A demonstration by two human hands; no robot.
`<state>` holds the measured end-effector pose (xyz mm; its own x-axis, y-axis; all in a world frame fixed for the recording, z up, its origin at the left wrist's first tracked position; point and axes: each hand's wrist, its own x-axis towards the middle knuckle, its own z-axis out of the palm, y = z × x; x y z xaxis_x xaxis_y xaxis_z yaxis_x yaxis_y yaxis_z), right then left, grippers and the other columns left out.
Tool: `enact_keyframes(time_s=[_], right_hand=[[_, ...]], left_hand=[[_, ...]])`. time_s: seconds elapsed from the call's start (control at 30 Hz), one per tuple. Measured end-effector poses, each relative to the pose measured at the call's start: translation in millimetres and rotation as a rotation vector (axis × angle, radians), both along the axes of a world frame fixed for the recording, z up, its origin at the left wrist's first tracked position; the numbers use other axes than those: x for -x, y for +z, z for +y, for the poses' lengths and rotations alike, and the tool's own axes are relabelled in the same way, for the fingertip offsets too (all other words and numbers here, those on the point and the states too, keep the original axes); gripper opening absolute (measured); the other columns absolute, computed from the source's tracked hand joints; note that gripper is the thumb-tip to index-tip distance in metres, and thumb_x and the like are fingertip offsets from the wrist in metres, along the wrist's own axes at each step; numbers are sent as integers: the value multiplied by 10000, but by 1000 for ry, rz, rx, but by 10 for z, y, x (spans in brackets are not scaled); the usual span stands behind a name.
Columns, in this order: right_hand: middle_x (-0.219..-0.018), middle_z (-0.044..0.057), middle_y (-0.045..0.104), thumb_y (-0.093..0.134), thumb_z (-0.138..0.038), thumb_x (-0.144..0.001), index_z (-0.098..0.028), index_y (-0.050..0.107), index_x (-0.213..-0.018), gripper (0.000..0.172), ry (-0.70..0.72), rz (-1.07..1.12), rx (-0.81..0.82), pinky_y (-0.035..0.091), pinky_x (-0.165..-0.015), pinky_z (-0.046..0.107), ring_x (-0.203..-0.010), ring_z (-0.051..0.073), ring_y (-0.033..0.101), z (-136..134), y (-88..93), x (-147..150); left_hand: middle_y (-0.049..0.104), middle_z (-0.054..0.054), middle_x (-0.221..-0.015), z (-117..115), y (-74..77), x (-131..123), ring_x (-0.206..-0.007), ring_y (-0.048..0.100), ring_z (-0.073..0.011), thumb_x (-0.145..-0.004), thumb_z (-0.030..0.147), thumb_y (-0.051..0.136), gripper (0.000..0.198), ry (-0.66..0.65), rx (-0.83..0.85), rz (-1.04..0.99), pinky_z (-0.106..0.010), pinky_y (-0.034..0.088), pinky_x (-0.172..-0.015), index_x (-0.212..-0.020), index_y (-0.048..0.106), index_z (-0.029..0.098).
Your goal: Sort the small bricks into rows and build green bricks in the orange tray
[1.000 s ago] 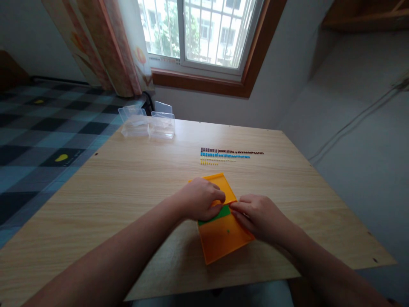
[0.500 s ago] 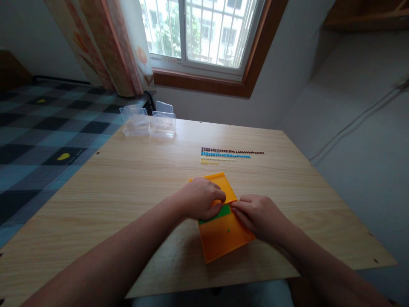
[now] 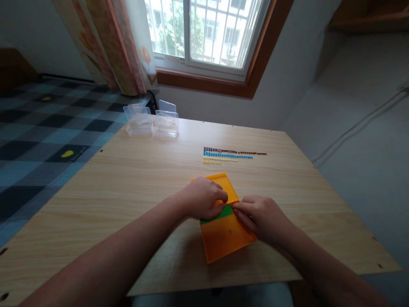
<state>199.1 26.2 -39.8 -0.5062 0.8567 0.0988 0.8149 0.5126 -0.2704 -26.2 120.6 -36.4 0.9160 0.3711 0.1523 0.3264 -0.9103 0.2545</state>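
Observation:
An orange plastic case [image 3: 220, 243] lies tilted near the front of the table, its two shallow halves spread apart. A green strip [image 3: 220, 215] crosses it between the halves. One tiny green piece [image 3: 230, 231] rests in the nearer half. My left hand [image 3: 209, 198] reaches over the case from the left, fingers curled and thumb along the green strip; its fingertips are partly hidden. At the right edge, beside the end of the strip, my right hand [image 3: 258, 215] pinches the case with thumb and fingers close together.
Beyond the case, small pieces lie in rows: dark brown [image 3: 223, 150], blue [image 3: 223, 155] and yellow [image 3: 211, 162]. Two clear plastic boxes with raised lids [image 3: 140, 123] stand at the table's far left corner. A checked bed [image 3: 64, 128] adjoins the left side.
The whole view has shifted slightly. Both hands keep almost the same hold on the orange case, and nothing else has visibly moved.

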Motion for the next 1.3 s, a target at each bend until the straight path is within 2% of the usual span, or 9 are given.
enact_keyframes(time_s=[0.47,0.53,0.67,0.77,0.93,1.13,1.2,1.3], right_hand=[[-804,24,692,503,-256,-1011,-228,744,-998,243,-14,19,-20,362,-633,272,-699,142,601,9,10,-46],[-790,27,682,504,-248,-1008,-219,744,-1004,242,40,70,-32,357,-620,272,-679,136,583,8,32,-72],[-783,20,670,530,-233,-992,-223,735,-973,206,296,176,8,367,-622,273,-677,130,569,-13,66,-69],[-810,17,681,560,-191,-962,-225,723,-927,171,366,183,19,376,-638,282,-704,134,579,-28,66,-28],[-867,4,684,600,-170,-935,-226,709,-891,130,324,138,61,388,-669,276,-751,133,580,-22,70,15],[-801,8,662,581,-150,-932,-204,677,-759,205,281,93,76,371,-656,286,-710,135,549,-22,48,76],[-809,16,667,592,-161,-931,-202,697,-781,188,257,179,105,383,-667,285,-724,139,563,-18,55,73],[-788,23,665,655,-239,-926,-202,744,-858,118,161,493,242,414,-672,278,-724,141,577,5,87,14]], left_hand=[[750,-31,-790,-7,27,-8,-697,667,-194,-835,273,557,208,17,-12,35,-287,414,-580,-871,760,242],[750,-34,-792,-6,28,-8,-702,667,-195,-836,279,558,208,18,-14,39,-287,412,-579,-873,758,239],[748,-31,-795,-2,33,-12,-699,665,-191,-828,287,567,196,15,-17,42,-285,408,-574,-865,753,236],[746,-26,-799,4,28,-15,-706,670,-189,-837,288,559,197,8,-19,40,-288,416,-581,-856,750,241],[750,-28,-800,5,22,-16,-697,667,-187,-837,282,550,210,13,-25,28,-288,431,-595,-862,753,236],[750,-36,-798,-5,40,-16,-717,677,-194,-841,279,541,214,16,-17,49,-287,439,-603,-853,749,230],[749,-39,-797,-4,42,-15,-715,674,-193,-839,281,547,209,15,-15,52,-283,436,-600,-855,747,226],[745,-39,-787,-2,48,-14,-703,668,-189,-840,276,548,204,13,-15,57,-280,430,-594,-848,745,222]])
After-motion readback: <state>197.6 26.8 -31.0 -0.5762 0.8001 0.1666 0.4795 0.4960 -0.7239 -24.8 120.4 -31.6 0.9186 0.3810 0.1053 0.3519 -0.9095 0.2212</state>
